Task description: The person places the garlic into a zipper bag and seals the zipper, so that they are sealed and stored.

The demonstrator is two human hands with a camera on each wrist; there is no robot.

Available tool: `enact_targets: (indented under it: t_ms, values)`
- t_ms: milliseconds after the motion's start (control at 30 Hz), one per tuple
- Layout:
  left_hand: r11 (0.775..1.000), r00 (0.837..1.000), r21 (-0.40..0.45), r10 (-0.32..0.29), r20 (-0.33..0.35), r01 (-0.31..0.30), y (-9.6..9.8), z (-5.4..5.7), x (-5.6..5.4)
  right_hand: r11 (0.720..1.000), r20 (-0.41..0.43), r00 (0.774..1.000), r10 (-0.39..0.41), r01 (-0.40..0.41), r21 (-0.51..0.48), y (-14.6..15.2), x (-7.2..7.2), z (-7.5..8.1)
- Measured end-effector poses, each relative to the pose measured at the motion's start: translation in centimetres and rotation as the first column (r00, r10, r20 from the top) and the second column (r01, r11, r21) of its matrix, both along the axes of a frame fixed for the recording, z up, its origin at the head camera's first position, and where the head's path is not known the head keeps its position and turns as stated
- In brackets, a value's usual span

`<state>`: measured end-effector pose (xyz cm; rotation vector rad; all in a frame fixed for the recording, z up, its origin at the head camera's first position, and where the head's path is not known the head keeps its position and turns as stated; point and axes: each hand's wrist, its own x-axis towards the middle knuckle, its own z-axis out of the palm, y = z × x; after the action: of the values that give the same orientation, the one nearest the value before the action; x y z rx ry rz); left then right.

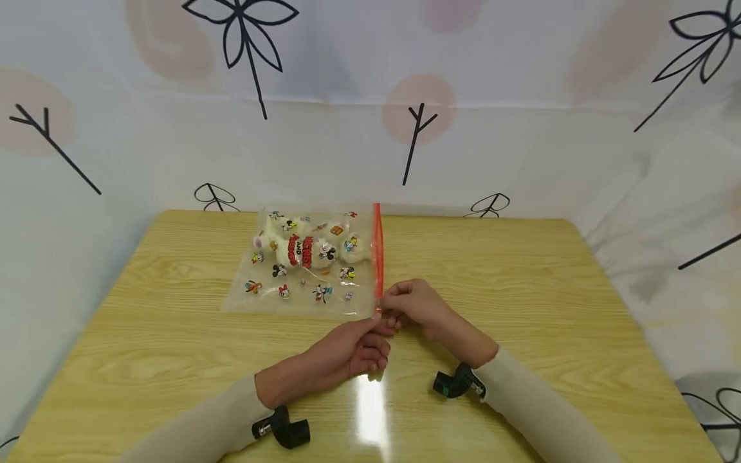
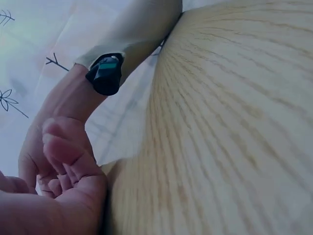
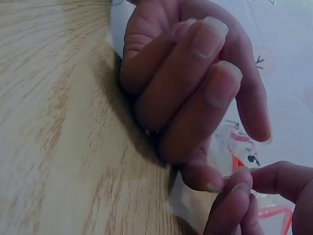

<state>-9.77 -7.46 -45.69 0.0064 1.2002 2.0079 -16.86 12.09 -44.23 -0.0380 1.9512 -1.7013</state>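
Observation:
A clear zip bag with cartoon prints and a red zip strip lies on the table. Inside it is a pale, rounded, toy-like object, partly hidden by the prints. My right hand pinches the near end of the red strip between thumb and fingertips. Just below, my left hand holds the bag's near corner with thumb and index finger, its other fingers loosely curled. In the right wrist view, the left hand looms large, its index fingertip meeting the right fingertips.
The wooden table reaches back to a white cloth backdrop with plant drawings. Black camera mounts sit on both sleeves, one at the left wrist and one at the right. A bright reflection shows at the table's front.

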Motion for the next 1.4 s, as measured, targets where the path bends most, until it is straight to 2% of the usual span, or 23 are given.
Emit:
enact_targets:
  t_ms: [67, 167, 267, 367, 467, 567, 733, 900, 1033, 1400]
  values:
    - [0.999, 1.0, 0.022, 0.027, -0.014, -0.026, 0.5, -0.6, -0.1, 1.0, -0.007, 1.0, 0.005, -0.005, 0.003, 0.3, 0.0, -0.4]
    - [0.995, 0.994, 0.011, 0.1, -0.045, -0.099, 1.3, -1.4, -0.1, 1.0, -0.016, 1.0, 0.019, -0.02, -0.022, 0.6, -0.2, -1.1]
    - [0.986, 0.982, -0.019, 0.166, -0.096, -0.168, 1.9, -2.0, 0.0, 0.998, -0.034, 0.998, 0.044, -0.046, -0.045, 0.9, -0.5, -1.7]
    - [0.976, 0.968, -0.047, 0.204, -0.145, -0.213, 2.1, -2.6, 0.1, 0.995, -0.065, 0.994, 0.091, -0.094, -0.042, 1.0, -0.7, -2.4]
    - [0.967, 0.958, -0.064, 0.232, -0.168, -0.245, 2.1, -2.9, 0.1, 0.984, -0.086, 0.981, 0.173, -0.175, -0.017, 1.1, -0.9, -2.7]
    - [0.961, 0.951, -0.075, 0.251, -0.178, -0.268, 2.2, -2.8, 0.1, 0.962, -0.095, 0.957, 0.273, -0.274, -0.002, 1.3, -1.1, -2.8]
    - [0.956, 0.948, -0.083, 0.262, -0.178, -0.28, 2.3, -2.6, 0.1, 0.935, -0.126, 0.929, 0.348, -0.354, -0.027, 1.6, -1.3, -3.1]
    - [0.952, 0.947, -0.088, 0.276, -0.167, -0.293, 2.5, -2.5, -0.1, 0.924, -0.153, 0.917, 0.369, -0.379, -0.048, 1.8, -1.7, -3.3]
    - [0.947, 0.943, -0.085, 0.293, -0.16, -0.309, 2.5, -2.7, -0.3, 0.921, -0.162, 0.916, 0.367, -0.382, -0.07, 1.7, -2.0, -3.6]
    - [0.949, 0.94, -0.061, 0.295, -0.169, -0.309, 2.5, -3.0, -0.2, 0.949, -0.163, 0.94, 0.3, -0.312, -0.053, 1.5, -2.6, -3.9]
